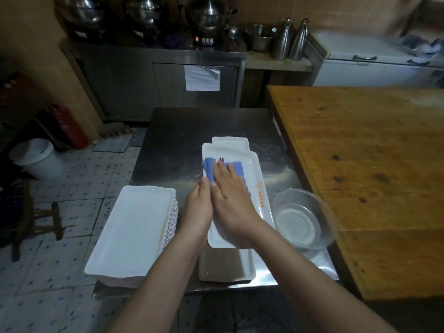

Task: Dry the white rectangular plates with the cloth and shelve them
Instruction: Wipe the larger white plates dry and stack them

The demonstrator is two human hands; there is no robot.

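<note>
A white rectangular plate with an orange mark lies on top of other white plates in the middle of the steel table. A blue cloth lies on it. My right hand presses flat on the cloth with straight fingers. At the plate's left edge my left hand holds the plate; its fingers are hidden under the rim. A tall stack of white rectangular plates stands at the table's front left corner.
A clear glass bowl sits right of the plates, against a wooden table. Behind stand a steel cabinet with pots and a white chest freezer. On the tiled floor at left are a white bucket, a red extinguisher and a stool.
</note>
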